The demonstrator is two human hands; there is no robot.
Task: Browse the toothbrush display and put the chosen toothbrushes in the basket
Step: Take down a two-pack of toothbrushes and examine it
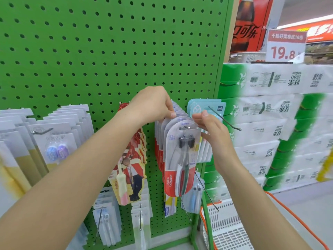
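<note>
A green pegboard [108, 51] carries hanging toothbrush packs. At its middle right a row of red and white Colgate packs [180, 159] hangs on a hook. My left hand [153, 105] reaches over the row and pinches the tops of the packs behind the front one. My right hand [210, 130] grips the right edge of the front Colgate pack near its top. A white basket [227, 222] with orange rim and handle stands low at the right, below my right forearm.
Teal packs [205, 107] hang on a long hook right of the Colgate row. Red packs with a printed figure [131, 170] hang to the left, white and yellow packs [36, 145] further left. Stacked tissue rolls [279, 123] fill the right side under a price sign [286, 46].
</note>
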